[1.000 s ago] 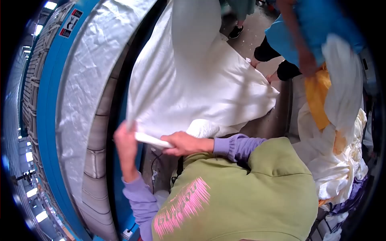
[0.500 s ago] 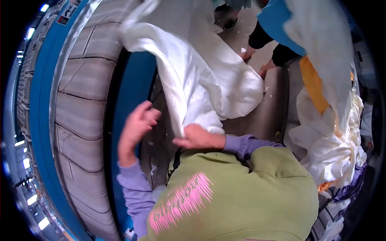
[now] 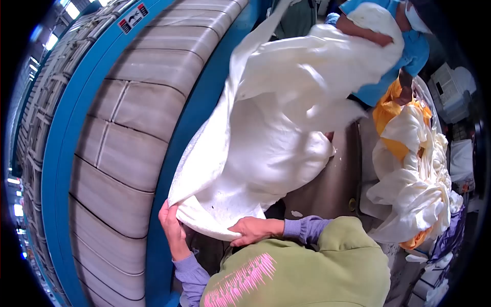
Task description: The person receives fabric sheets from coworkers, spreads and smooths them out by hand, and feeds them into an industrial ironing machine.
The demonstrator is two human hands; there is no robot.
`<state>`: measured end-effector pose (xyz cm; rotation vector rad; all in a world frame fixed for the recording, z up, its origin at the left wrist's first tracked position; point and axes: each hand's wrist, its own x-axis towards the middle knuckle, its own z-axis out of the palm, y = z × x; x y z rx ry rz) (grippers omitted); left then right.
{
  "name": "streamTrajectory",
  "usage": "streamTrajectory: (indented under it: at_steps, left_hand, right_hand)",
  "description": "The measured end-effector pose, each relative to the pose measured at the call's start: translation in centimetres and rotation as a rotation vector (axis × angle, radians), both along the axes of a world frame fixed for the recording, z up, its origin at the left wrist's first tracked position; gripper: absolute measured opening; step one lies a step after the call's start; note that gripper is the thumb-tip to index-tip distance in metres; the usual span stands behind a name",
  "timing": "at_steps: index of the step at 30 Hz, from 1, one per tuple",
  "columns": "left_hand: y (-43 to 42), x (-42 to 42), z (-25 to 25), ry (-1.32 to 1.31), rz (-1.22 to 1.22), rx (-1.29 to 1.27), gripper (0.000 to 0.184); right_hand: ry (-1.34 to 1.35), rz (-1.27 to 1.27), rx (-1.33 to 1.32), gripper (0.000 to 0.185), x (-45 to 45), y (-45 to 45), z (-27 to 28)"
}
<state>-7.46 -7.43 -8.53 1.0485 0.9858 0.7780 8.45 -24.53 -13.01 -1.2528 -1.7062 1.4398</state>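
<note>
A large white cloth sheet (image 3: 271, 148) billows in front of me, stretching from my hands toward a co-worker at the far side. My left hand (image 3: 172, 225) is closed on the sheet's near left corner, close to the blue machine frame. Along the near edge, my right hand (image 3: 251, 230) also grips the sheet, its fingers closed over the hem. Between the two hands the edge sags in a shallow curve. At the far end, a co-worker's hand (image 3: 381, 39) is at bunched white cloth.
A machine with a padded grey belt (image 3: 135, 123) and blue frame (image 3: 61, 169) runs along my left. To my right lies a heap of white cloth (image 3: 414, 189) with orange cloth (image 3: 391, 115) in it. A co-worker in a blue shirt (image 3: 414, 53) stands beyond.
My left hand, free before, has taken hold of the sheet's corner. The sheet has spread wider and lifted at its far end. My view has shifted, and more of the co-worker shows.
</note>
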Motion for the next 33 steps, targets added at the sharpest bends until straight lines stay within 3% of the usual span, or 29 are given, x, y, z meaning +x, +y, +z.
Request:
streamTrajectory:
  at_steps: [1,5,7,8,9,11,13,16,18,22,25,27,28,29,31,32,33]
  left_hand:
    - [0.1,-0.9,-0.4,-0.054,0.022,-0.038,0.029]
    - [1.1,-3.3,-2.0,-0.101,-0.013,-0.089,0.031]
    - [0.7,-3.4,-1.5,-0.174,-0.155,-0.154,0.031]
    - [0.1,-3.3,-0.8,-0.182,-0.244,-0.171,0.032]
    - [-0.7,-3.0,0.4,-0.19,-0.333,-0.179,0.033]
    - [-3.2,-3.2,4.7,-0.459,-0.418,-0.219,0.037]
    - [-5.2,-4.5,7.1,-0.607,-0.521,-0.185,0.037]
    - [-6.7,-7.3,5.9,-0.481,-0.571,0.029,0.038]
    - [-7.1,-9.2,2.9,-0.262,-0.485,0.192,0.039]
    - [-8.1,-13.2,-5.6,0.111,-0.069,0.391,0.04]
    - [-6.6,-14.5,-11.5,0.209,0.281,0.395,0.042]
    - [-4.3,-14.3,-12.5,0.108,0.508,0.271,0.043]
    - [-3.4,-13.9,-12.2,-0.055,0.706,0.065,0.037]
    - [-3.5,-14.9,-7.8,-0.327,0.626,-0.148,0.033]
    - [-3.9,-16.1,-4.9,-0.477,0.65,-0.185,0.031]
    - [-3.9,-17.1,-5.6,-0.507,0.724,-0.264,0.039]
    - [-3.9,-18.1,-5.5,-0.515,0.691,-0.214,0.041]
  right_hand:
    - [-0.041,-0.046,0.031,0.038,-0.9,0.1,0.8]
    - [0.378,-0.073,-0.25,0.033,-3.7,0.5,5.3]
    - [0.68,-0.065,-0.441,0.029,-5.4,0.7,7.5]
    - [0.679,0.018,-0.451,0.024,-6.0,1.3,9.3]
    - [0.73,0.119,-0.422,0.021,-6.7,2.2,11.3]
    - [0.759,0.311,-0.182,0.02,-8.8,4.3,13.6]
    - [0.773,0.374,-0.085,0.02,-11.1,5.7,16.0]
    - [0.742,0.359,0.042,0.019,-15.8,7.6,15.9]
    - [0.808,0.335,-0.023,0.019,-18.1,8.6,17.3]
    - [0.52,0.206,0.222,0.026,-22.6,12.8,18.8]
    - [0.569,0.002,0.338,0.031,-27.2,17.8,16.4]
    - [0.417,-0.137,0.581,0.04,-30.4,23.7,13.3]
    - [0.536,0.05,0.206,0.05,-30.8,26.5,12.8]
    - [0.635,0.225,-0.174,0.06,-30.6,28.7,13.9]
    - [0.856,0.209,-0.476,0.084,-30.9,30.7,16.1]
    - [0.839,0.336,-0.395,0.097,-30.3,32.3,15.4]
    - [0.819,0.359,-0.311,0.094,-28.7,31.7,16.1]
